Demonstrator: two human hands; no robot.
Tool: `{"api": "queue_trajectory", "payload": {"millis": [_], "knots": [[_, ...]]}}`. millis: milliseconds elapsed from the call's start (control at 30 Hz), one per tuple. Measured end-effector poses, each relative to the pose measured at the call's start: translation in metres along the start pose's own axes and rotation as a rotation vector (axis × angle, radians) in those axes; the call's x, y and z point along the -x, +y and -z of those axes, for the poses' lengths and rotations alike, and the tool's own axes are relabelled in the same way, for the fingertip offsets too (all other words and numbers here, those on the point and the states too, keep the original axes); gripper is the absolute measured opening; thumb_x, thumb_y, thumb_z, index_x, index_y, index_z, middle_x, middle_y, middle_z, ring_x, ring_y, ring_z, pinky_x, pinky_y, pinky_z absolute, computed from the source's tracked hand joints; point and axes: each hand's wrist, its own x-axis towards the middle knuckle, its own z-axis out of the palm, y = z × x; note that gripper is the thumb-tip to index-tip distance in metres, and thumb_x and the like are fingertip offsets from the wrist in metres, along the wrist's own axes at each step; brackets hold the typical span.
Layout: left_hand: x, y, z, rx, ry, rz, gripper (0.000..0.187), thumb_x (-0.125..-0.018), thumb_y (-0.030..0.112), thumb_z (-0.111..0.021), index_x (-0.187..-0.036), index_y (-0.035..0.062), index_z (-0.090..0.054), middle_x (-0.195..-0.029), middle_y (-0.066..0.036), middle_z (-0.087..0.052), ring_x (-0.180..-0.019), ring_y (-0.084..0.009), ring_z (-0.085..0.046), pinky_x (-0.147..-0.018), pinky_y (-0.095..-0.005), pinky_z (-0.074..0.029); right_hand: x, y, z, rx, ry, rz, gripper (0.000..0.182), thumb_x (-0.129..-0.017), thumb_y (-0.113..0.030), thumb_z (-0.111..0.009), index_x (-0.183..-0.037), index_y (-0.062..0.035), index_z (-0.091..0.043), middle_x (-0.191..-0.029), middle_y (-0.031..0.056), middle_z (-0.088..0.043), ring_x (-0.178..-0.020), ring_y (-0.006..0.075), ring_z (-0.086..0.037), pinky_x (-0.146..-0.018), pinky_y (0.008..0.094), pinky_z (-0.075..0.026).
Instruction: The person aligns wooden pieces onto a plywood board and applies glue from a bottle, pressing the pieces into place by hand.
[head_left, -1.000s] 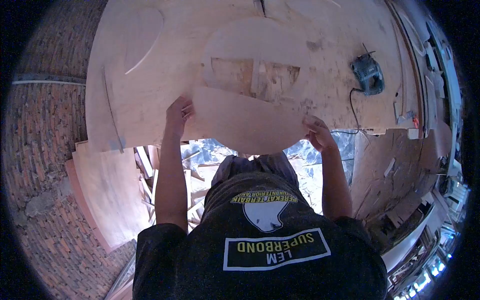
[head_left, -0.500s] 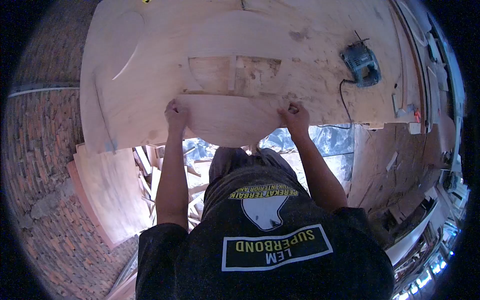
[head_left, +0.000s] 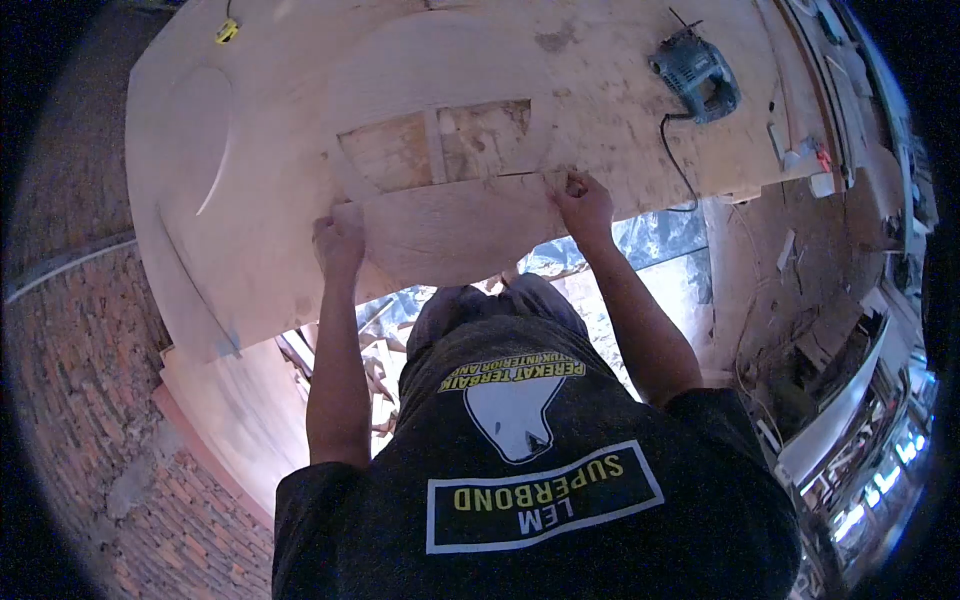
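A half-round plywood piece point(head_left: 450, 232) lies at the near edge of the large plywood sheet point(head_left: 280, 130), its curved side toward my body. My left hand point(head_left: 340, 246) is closed on its left corner, and my right hand point(head_left: 584, 206) pinches the right corner. Just beyond its straight edge is a curved wooden frame point(head_left: 433, 148), with two openings split by a narrow bar. A thin dark gap shows between piece and frame near the right hand.
A jigsaw point(head_left: 697, 78) with a trailing black cord point(head_left: 668, 150) lies to the right on the sheet. A yellow tape measure point(head_left: 227, 31) sits at the far left. Wood offcuts point(head_left: 378, 375) are below the edge. A brick wall point(head_left: 90, 390) stands at left.
The half-round piece now sits closer against the frame, its straight edge slanting up to the right. The camera view has turned and shifted, bringing the tape measure into fuller view.
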Motion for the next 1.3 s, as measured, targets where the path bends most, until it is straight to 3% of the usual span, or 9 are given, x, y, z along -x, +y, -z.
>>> {"api": "queue_trajectory", "payload": {"millis": [167,267,467,567,667,767,867,1067,1300], "knots": [[0.007,-0.016,-0.004,0.17,-0.06,0.078,0.062,-0.077,0.03,-0.084,-0.118,-0.0044,-0.052,-0.1,-0.022,-0.066,-0.092,-0.0356,-0.067,-0.082,-0.0444,-0.054,-0.005,0.001,-0.01,-0.041,0.044,-0.11,0.045,-0.078,-0.016,-0.083,-0.119,0.0,-0.073,-0.086,0.0132,-0.075,-0.074,0.02,-0.071,-0.068,0.0351,-0.056],[0.021,0.008,0.015,0.034,-0.002,-0.09,0.063,-0.076,0.031,-0.085,-0.118,-0.003,-0.053,-0.097,-0.02,-0.065,-0.091,-0.0355,-0.066,-0.084,-0.0446,-0.053,-0.01,0.012,-0.021,-0.079,0.084,-0.097,0.043,-0.079,-0.014,-0.082,-0.118,0.0002,-0.073,-0.087,0.013,-0.076,-0.074,0.0189,-0.071,-0.068,0.0344,-0.056],[0.014,0.024,0.031,0.103,-0.213,0.075,0.068,-0.075,0.028,-0.083,-0.127,0.0003,-0.05,-0.12,-0.027,-0.062,-0.111,-0.0431,-0.063,-0.095,-0.0495,-0.05,0.0,0.011,-0.023,-0.123,0.174,0.005,0.042,-0.081,-0.018,-0.083,-0.118,-0.0004,-0.073,-0.089,0.0129,-0.076,-0.079,0.02,-0.071,-0.075,0.0333,-0.057],[0.02,0.017,0.023,0.018,0.063,-0.171,0.077,-0.072,0.031,-0.084,-0.134,0.002,-0.048,-0.133,-0.025,-0.056,-0.122,-0.0417,-0.057,-0.1,-0.0515,-0.048,0.006,-0.001,-0.017,-0.073,0.112,-0.1,0.051,-0.079,-0.02,-0.086,-0.125,-0.0032,-0.07,-0.103,0.0151,-0.074,-0.089,0.0232,-0.071,-0.081,0.0334,-0.057],[0.031,0.048,0.042,-0.027,0.113,-0.275,0.089,-0.07,0.036,-0.086,-0.143,0.0045,-0.046,-0.147,-0.024,-0.046,-0.137,-0.0417,-0.046,-0.109,-0.0563,-0.04,0.027,-0.019,-0.008,0.19,0.209,0.198,0.07,-0.074,-0.027,-0.09,-0.136,-0.0093,-0.062,-0.131,0.0191,-0.062,-0.116,0.0331,-0.064,-0.096,0.0429,-0.053],[0.024,0.061,0.038,-0.12,-0.006,-0.583,0.105,-0.067,0.047,-0.089,-0.153,0.0113,-0.042,-0.159,-0.023,-0.036,-0.149,-0.0416,-0.032,-0.118,-0.0624,-0.028,0.067,-0.036,-0.003,0.339,0.009,0.551,0.084,-0.069,-0.037,-0.092,-0.142,-0.0178,-0.056,-0.152,0.0158,-0.042,-0.14,0.0426,-0.04,-0.11,0.0606,-0.038],[0.015,0.094,0.035,-0.202,-0.157,-0.813,0.122,-0.059,0.061,-0.09,-0.161,0.0241,-0.035,-0.169,-0.021,-0.019,-0.156,-0.0407,-0.019,-0.122,-0.0665,-0.015,0.106,-0.035,-0.01,0.487,-0.192,0.626,0.098,-0.065,-0.061,-0.088,-0.151,-0.0312,-0.049,-0.162,0.0148,-0.029,-0.153,0.0496,-0.016,-0.113,0.0794,-0.019],[-0.019,0.143,0.015,-0.33,-0.417,-0.888,0.141,-0.038,0.076,-0.088,-0.162,0.0386,-0.03,-0.174,-0.015,0.003,-0.16,-0.0384,0.0,-0.118,-0.0753,-0.001,0.126,-0.028,-0.033,0.57,-0.182,0.438,0.111,-0.06,-0.076,-0.082,-0.155,-0.0337,-0.045,-0.169,0.0143,-0.016,-0.155,0.0528,0.003,-0.112,0.0825,-0.008],[-0.028,0.156,-0.004,-0.556,-0.51,-0.891,0.161,-0.034,0.092,-0.076,-0.167,0.0251,-0.014,-0.174,-0.014,0.006,-0.16,-0.0355,0.008,-0.115,-0.0787,0.001,0.126,-0.029,-0.046,0.507,-0.114,0.414,0.109,-0.06,-0.076,-0.081,-0.154,-0.034,-0.046,-0.168,0.0147,-0.02,-0.155,0.0531,0.0,-0.114,0.0811,-0.005]]}}
